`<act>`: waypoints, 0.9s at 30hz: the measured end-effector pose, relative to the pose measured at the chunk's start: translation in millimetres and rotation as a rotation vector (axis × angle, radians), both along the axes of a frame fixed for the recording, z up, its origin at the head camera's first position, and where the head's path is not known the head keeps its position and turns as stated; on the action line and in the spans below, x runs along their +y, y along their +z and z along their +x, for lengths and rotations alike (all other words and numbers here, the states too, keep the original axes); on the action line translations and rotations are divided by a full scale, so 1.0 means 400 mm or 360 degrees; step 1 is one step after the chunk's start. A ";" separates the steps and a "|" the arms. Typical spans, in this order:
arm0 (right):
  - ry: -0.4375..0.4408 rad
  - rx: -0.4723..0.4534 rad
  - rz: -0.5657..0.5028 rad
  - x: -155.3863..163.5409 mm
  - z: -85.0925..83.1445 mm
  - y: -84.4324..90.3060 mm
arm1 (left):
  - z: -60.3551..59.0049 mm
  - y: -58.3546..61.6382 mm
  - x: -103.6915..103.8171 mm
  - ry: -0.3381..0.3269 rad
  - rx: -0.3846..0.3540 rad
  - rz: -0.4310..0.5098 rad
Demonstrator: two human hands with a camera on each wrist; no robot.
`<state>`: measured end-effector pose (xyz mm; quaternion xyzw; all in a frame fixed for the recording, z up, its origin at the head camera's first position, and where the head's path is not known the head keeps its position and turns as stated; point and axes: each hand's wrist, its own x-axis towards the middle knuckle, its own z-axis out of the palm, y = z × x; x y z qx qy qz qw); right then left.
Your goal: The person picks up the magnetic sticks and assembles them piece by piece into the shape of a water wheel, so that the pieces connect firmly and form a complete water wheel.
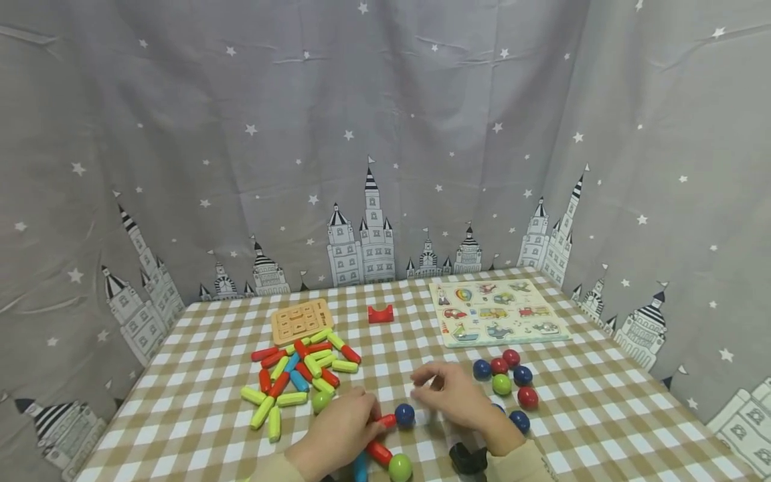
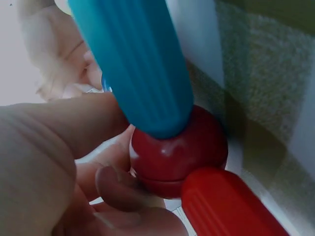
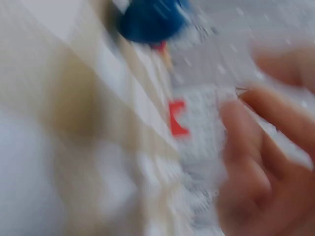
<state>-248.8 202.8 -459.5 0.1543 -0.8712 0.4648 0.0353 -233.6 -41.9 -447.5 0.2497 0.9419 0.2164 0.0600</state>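
Head view shows the left hand gripping a red ball near the table's front edge, steadying joined blue and red sticks, while the right hand hovers loosely open, empty.

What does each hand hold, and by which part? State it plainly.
Left hand: grip on the glossy red ball joining the ribbed blue stick and ribbed red stick. Right hand: nothing visibly held.

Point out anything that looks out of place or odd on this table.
Nothing looks damaged or spilled. The one stray is a red arch block, alone between the wooden board and the picture puzzle, apart from the sticks and balls.
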 end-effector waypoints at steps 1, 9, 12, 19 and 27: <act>-0.0167 0.0132 0.0087 0.010 -0.003 0.007 | 0.001 0.002 -0.004 0.0010 -0.0009 0.0011; -0.0869 0.0189 0.0619 0.082 -0.020 0.038 | -0.005 0.010 -0.035 0.0197 -0.0001 0.0038; -0.0837 0.0103 0.0713 0.090 -0.014 0.040 | -0.011 0.003 -0.035 0.0234 -0.0035 0.0026; -0.0846 0.0055 0.0758 0.111 0.003 0.033 | -0.015 -0.003 -0.018 0.0271 -0.0093 0.0084; -0.0819 0.0117 0.0797 0.094 -0.008 0.030 | -0.014 -0.002 -0.025 0.0142 -0.0150 0.0175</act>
